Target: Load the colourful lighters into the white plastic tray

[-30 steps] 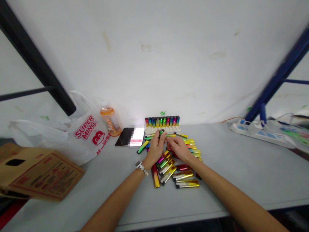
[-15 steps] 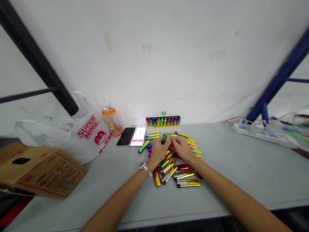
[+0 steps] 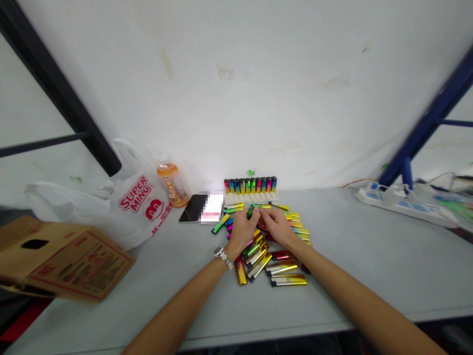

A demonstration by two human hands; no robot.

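Note:
My left hand [image 3: 242, 229], with a silver watch on its wrist, is closed around a green lighter [image 3: 250, 213]; only its dark green end shows above the fingers. Fingertips of my right hand [image 3: 275, 225] are bent in and meet the left fingers at that lighter, and what they pinch is hidden. Beneath and around both hands lies a loose pile of shiny metallic lighters [image 3: 259, 266] in gold, silver, red and green, with black ends. Just beyond, a white rack [image 3: 251, 198] holds a row of upright coloured lighters [image 3: 253, 185] against the wall.
Left of the pile lie a dark phone [image 3: 192, 209] and a blurred bright-screened item [image 3: 211, 207]. Farther left stand an orange drink bottle [image 3: 173, 185], a white plastic bag [image 3: 127, 212] and a cardboard box [image 3: 79, 264]. A white power strip [image 3: 402, 203] sits at the right.
Both hands stay together over the pile, with only slight finger movement at the green lighter. The whole view has shifted very slightly.

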